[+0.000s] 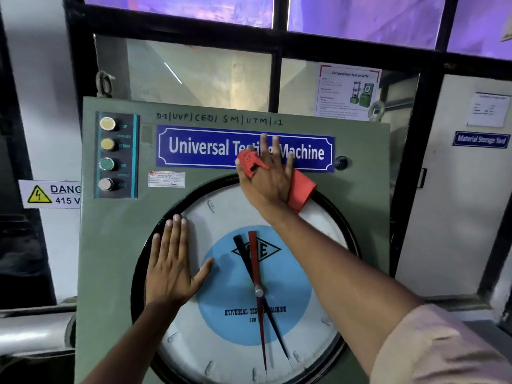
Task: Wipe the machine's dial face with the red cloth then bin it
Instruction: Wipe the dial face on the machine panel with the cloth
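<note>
The large round dial face fills the lower half of the green machine front; it has a black rim, a blue centre disc and red and black pointers. My right hand presses the red cloth flat against the dial's top rim and the blue nameplate. The cloth shows above my fingers and to the right of my palm. My left hand lies flat on the glass at the dial's left side, fingers spread, holding nothing.
A column of push buttons sits at the panel's upper left. A yellow danger sign hangs on the wall to the left. Black-framed windows stand behind the machine, and a white door is to the right. No bin is in view.
</note>
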`<state>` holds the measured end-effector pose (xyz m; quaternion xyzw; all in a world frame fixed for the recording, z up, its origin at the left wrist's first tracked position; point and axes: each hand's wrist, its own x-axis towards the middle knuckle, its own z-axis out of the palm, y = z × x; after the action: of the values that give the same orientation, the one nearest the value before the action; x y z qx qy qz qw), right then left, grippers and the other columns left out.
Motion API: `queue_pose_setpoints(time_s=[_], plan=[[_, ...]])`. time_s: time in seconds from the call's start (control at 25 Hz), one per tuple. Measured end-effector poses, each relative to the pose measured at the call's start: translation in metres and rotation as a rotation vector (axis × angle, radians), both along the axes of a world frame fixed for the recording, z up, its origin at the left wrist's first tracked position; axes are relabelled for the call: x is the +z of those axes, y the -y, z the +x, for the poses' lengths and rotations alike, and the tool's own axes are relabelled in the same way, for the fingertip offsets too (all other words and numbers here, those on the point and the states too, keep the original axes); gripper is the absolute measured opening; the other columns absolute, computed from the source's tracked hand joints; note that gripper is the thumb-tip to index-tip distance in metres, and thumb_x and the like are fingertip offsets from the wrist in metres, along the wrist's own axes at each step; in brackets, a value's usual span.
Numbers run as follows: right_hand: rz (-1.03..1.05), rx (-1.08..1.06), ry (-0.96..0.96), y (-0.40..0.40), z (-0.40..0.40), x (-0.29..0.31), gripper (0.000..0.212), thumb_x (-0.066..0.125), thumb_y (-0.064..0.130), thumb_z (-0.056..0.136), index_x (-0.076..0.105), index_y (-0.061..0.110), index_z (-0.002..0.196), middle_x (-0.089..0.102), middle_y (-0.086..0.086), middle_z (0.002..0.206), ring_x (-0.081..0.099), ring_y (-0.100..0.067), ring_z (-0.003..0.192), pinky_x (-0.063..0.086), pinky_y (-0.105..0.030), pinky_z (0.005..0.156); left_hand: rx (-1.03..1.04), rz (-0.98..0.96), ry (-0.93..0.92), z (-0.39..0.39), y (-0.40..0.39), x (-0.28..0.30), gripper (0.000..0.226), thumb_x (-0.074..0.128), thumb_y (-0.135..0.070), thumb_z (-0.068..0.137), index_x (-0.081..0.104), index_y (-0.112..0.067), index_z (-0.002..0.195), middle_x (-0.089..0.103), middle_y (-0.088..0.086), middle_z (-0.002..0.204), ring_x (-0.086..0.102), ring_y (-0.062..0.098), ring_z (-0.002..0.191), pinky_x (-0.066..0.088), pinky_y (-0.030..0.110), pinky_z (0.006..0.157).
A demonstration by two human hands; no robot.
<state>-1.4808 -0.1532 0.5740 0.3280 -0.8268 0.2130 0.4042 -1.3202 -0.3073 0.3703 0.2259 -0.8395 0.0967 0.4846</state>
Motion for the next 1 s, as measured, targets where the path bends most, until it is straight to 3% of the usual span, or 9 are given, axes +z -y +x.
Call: queue_pose_setpoints(time_s=[0.24, 0.4, 0.56, 0.72, 1.0], plan=[[0.292, 0.138, -0.257, 0.074, 0.075, -0.024, 0.067, 0.036, 0.064, 0.107, 0.038, 0.034, 0.166, 0.008, 0.006, 0.182, -0.006, -0.021, 0.168, -0.006, -0.058, 0.133, -0.015, -0.02, -0.032, 0.003, -0.003, 0.002, 0.102, 0.039, -0.072, 0.096, 0.012, -0.007, 0.171, 0.007, 0.011, 0.18, 0.006, 0.024, 0.167, 0.003, 0.043, 0.136], [0.389, 0.186, -0.387, 0.07, 0.07, -0.024, 0.072, 0.039, 0.063, 0.105, 0.025, 0.034, 0.17, 0.005, 0.003, 0.182, -0.004, -0.019, 0.168, -0.004, -0.057, 0.134, -0.01, -0.019, -0.009, 0.008, -0.006, 0.005, 0.102, 0.038, -0.073, 0.097, 0.008, -0.01, 0.171, 0.007, 0.01, 0.18, 0.004, 0.023, 0.168, 0.002, 0.042, 0.136], [0.218, 0.172, -0.346, 0.037, 0.03, -0.017, 0.075, 0.04, 0.059, 0.106, 0.018, 0.032, 0.173, 0.012, 0.001, 0.181, 0.004, -0.021, 0.168, -0.004, -0.051, 0.136, 0.001, -0.001, 0.022, 0.011, -0.009, 0.007, 0.102, 0.037, -0.073, 0.097, 0.01, -0.008, 0.171, 0.002, 0.008, 0.181, 0.003, 0.023, 0.168, 0.001, 0.042, 0.136], [0.034, 0.097, -0.25, -0.012, -0.016, -0.02, 0.076, 0.041, 0.063, 0.108, 0.017, 0.03, 0.173, 0.018, -0.001, 0.18, 0.009, -0.025, 0.168, 0.008, -0.054, 0.136, 0.014, 0.042, 0.033, 0.011, -0.017, 0.01, 0.103, 0.033, -0.073, 0.097, 0.01, -0.004, 0.17, 0.003, 0.011, 0.18, 0.004, 0.025, 0.168, 0.002, 0.044, 0.136], [-0.263, -0.047, -0.073, -0.101, -0.066, -0.077, 0.073, 0.032, 0.058, 0.11, 0.016, 0.024, 0.173, 0.017, -0.004, 0.181, 0.011, -0.027, 0.168, 0.015, -0.056, 0.134, 0.002, 0.139, 0.039, 0.008, -0.039, 0.017, 0.108, 0.027, -0.076, 0.095, 0.004, 0.0, 0.168, -0.002, 0.016, 0.178, 0.0, 0.029, 0.167, 0.001, 0.046, 0.136]])
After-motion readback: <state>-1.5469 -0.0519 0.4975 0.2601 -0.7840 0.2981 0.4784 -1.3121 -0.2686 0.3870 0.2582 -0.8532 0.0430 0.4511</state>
